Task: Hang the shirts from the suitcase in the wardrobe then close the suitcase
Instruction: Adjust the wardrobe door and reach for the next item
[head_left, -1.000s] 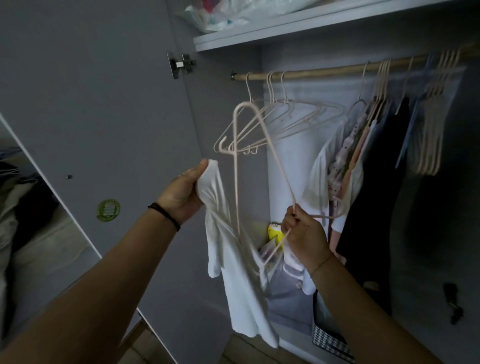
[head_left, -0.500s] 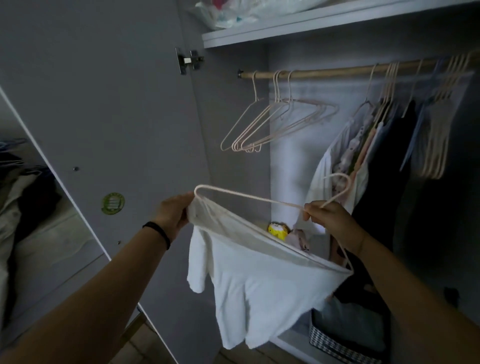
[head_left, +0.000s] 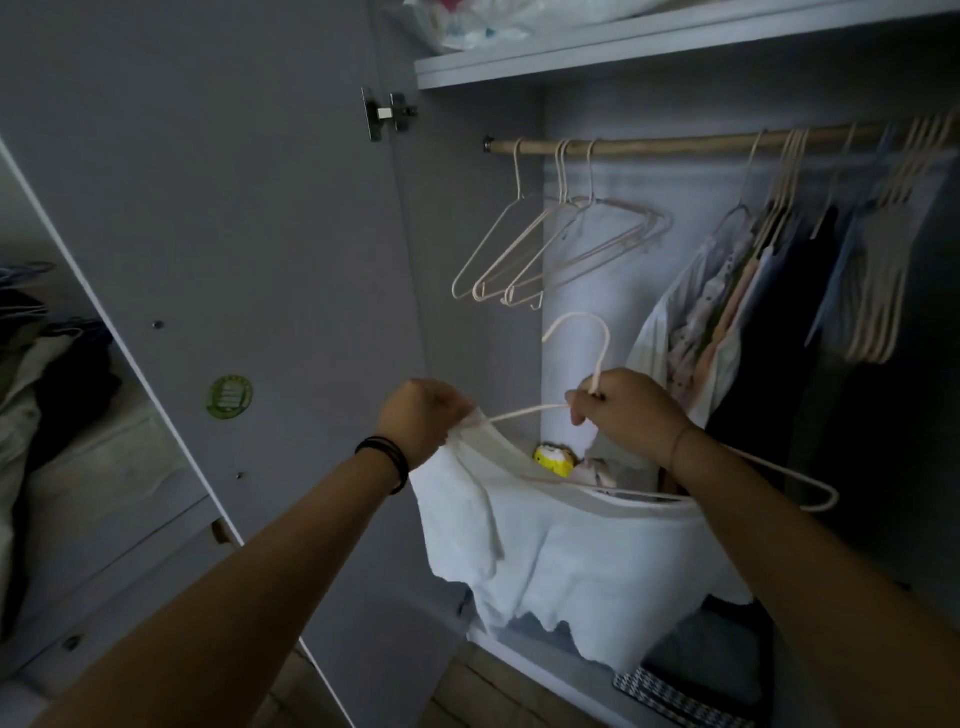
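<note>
A white shirt (head_left: 587, 561) hangs in front of the open wardrobe, partly threaded on a pale pink hanger (head_left: 597, 343). My left hand (head_left: 423, 415) pinches the shirt's shoulder against the hanger's left arm. My right hand (head_left: 628, 410) grips the hanger at the base of its hook. The hanger's right arm sticks out bare past my right forearm. The wooden rail (head_left: 675, 145) runs across above, with several empty hangers (head_left: 550, 244) at its left end. The suitcase is not in view.
Hung clothes (head_left: 727, 312) fill the rail's right half. The open wardrobe door (head_left: 234, 234) stands at my left. A shelf (head_left: 623, 57) with bags lies above. A yellow object (head_left: 553, 460) and a checked basket (head_left: 670, 699) sit at the wardrobe's bottom.
The hanger has swung from upright to level with its hook pointing up. My right hand moved to the hook's base, and the shirt's left shoulder went onto the hanger's arm.
</note>
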